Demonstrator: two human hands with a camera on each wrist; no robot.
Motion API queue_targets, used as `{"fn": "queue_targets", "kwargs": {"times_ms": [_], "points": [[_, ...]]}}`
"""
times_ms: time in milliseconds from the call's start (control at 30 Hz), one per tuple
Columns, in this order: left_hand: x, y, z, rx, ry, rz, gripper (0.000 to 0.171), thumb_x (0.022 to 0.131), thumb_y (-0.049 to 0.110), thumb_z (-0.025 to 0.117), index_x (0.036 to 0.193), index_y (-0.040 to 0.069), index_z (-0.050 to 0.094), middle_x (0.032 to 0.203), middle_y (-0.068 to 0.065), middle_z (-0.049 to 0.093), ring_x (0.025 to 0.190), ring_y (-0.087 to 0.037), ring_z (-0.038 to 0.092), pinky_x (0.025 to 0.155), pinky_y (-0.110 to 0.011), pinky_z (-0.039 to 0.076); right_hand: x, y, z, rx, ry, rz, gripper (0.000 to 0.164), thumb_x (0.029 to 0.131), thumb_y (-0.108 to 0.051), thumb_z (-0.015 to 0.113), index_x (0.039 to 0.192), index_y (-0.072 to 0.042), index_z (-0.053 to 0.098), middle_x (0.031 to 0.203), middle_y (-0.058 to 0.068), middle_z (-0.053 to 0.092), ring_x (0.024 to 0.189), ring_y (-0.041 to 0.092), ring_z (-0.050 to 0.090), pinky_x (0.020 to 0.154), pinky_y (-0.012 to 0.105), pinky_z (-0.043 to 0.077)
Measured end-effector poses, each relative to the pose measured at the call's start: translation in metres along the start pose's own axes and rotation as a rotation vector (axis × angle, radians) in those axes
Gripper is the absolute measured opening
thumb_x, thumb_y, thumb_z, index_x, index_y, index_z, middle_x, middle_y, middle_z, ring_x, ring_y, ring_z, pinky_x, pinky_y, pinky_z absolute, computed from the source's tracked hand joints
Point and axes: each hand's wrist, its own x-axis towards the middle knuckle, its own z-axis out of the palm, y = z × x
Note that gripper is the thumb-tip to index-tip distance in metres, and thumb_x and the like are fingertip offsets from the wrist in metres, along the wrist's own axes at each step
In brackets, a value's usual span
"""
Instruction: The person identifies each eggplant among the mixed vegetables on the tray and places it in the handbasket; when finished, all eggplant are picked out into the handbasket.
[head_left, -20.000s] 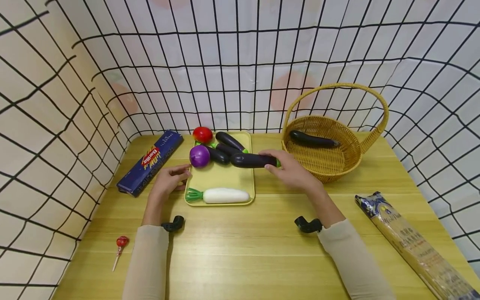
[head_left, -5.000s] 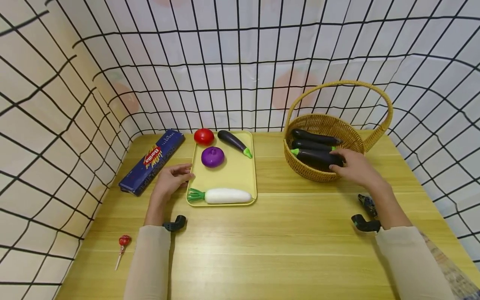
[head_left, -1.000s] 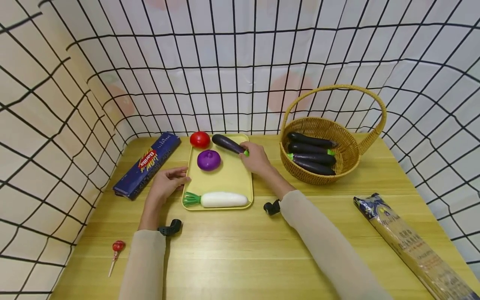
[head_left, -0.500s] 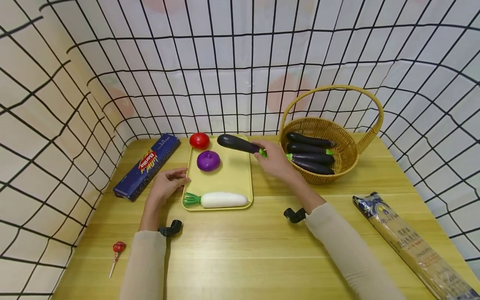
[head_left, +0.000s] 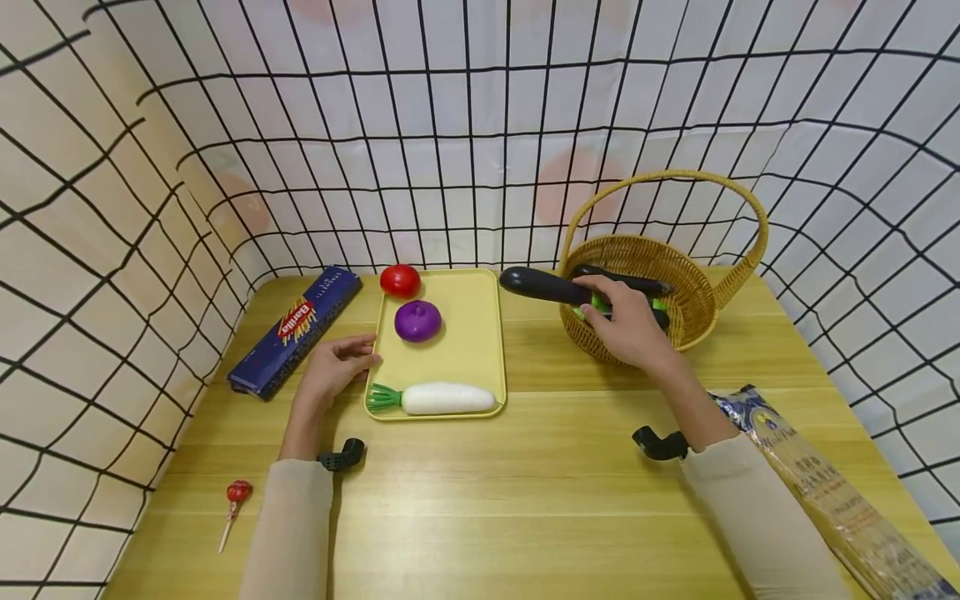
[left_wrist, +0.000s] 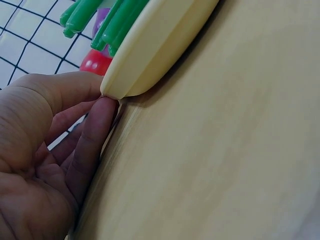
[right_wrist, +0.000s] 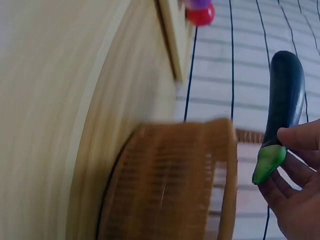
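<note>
My right hand [head_left: 630, 325] holds a dark eggplant [head_left: 540, 285] near its green stem end, above the left side of the wicker basket [head_left: 693, 333]. In the right wrist view, thumb and fingers are round the green cap of the eggplant [right_wrist: 286, 95], its body pointing up. More eggplants [head_left: 637, 283] lie in the basket, partly hidden by the hand. My left hand [head_left: 333, 367] pinches the left edge of the yellow tray [head_left: 465, 358]; the left wrist view has its fingertips right at the rim. On the tray are a tomato [head_left: 400, 282], a purple onion [head_left: 417, 322] and a white radish [head_left: 450, 398].
A blue spaghetti box [head_left: 296, 333] lies left of the tray. A lollipop [head_left: 237, 500] is at the front left. On the right lies a long noodle packet [head_left: 825, 483], partly under the right forearm. Black wire mesh [head_left: 472, 150] encloses the back and sides.
The right hand has lifted the last eggplant off the tray and carried it right to the basket. Earlier, other eggplants moved from tray to basket. The left hand has stayed at the tray.
</note>
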Motion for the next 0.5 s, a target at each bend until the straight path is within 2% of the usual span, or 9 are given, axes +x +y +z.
{"fn": "queue_targets", "kwargs": {"times_ms": [133, 267, 367, 500], "points": [[0.000, 0.000, 0.000, 0.005, 0.003, -0.002, 0.051, 0.089, 0.016, 0.082, 0.137, 0.013, 0.068, 0.116, -0.006, 0.068, 0.088, -0.006, 0.067, 0.077, -0.022, 0.062, -0.010, 0.019, -0.017, -0.023, 0.026, 0.032, 0.042, 0.106, -0.013, 0.057, 0.148, -0.012, 0.053, 0.144, 0.022, 0.058, 0.128, 0.043, 0.054, 0.090, 0.053, 0.046], [0.000, 0.000, -0.001, 0.022, 0.003, 0.001, 0.051, 0.090, 0.017, 0.082, 0.138, 0.013, 0.067, 0.115, -0.004, 0.068, 0.089, -0.006, 0.066, 0.077, -0.022, 0.062, -0.018, 0.034, -0.032, -0.055, 0.020, 0.070, 0.042, 0.107, -0.015, 0.055, 0.148, -0.010, 0.053, 0.144, 0.025, 0.057, 0.125, 0.045, 0.054, 0.093, 0.058, 0.046], [0.000, -0.001, -0.001, 0.020, 0.003, 0.006, 0.051, 0.090, 0.018, 0.082, 0.138, 0.013, 0.067, 0.113, -0.003, 0.068, 0.088, -0.006, 0.066, 0.077, -0.021, 0.062, -0.024, 0.045, -0.039, -0.082, 0.015, 0.093, 0.041, 0.107, -0.013, 0.055, 0.147, -0.009, 0.053, 0.143, 0.025, 0.057, 0.121, 0.045, 0.055, 0.094, 0.060, 0.047], [0.000, -0.001, -0.001, 0.017, -0.003, 0.014, 0.052, 0.090, 0.019, 0.082, 0.139, 0.012, 0.066, 0.111, -0.002, 0.069, 0.088, -0.005, 0.066, 0.076, -0.021, 0.061, -0.027, 0.059, -0.046, -0.116, 0.001, 0.103, 0.040, 0.105, -0.010, 0.056, 0.145, -0.007, 0.054, 0.141, 0.027, 0.058, 0.111, 0.042, 0.057, 0.088, 0.056, 0.047]]}}
